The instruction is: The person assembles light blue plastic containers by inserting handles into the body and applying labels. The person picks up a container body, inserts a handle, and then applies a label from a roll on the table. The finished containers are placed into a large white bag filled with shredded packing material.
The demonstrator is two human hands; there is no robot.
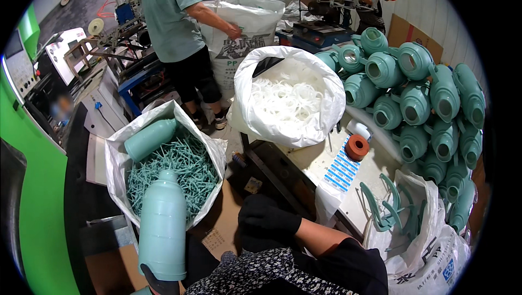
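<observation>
At left, the gloved left hand grips the lower end of a turquoise bottle, its dark thumb against the wall near the base, the other fingers largely hidden; the neck overlaps an open scrap sack. The step appears to be holding the piece, and moving it would call for steady base support. Farther right, the gloved right hand lies well apart from the bottle, finger closure indeterminable.
</observation>
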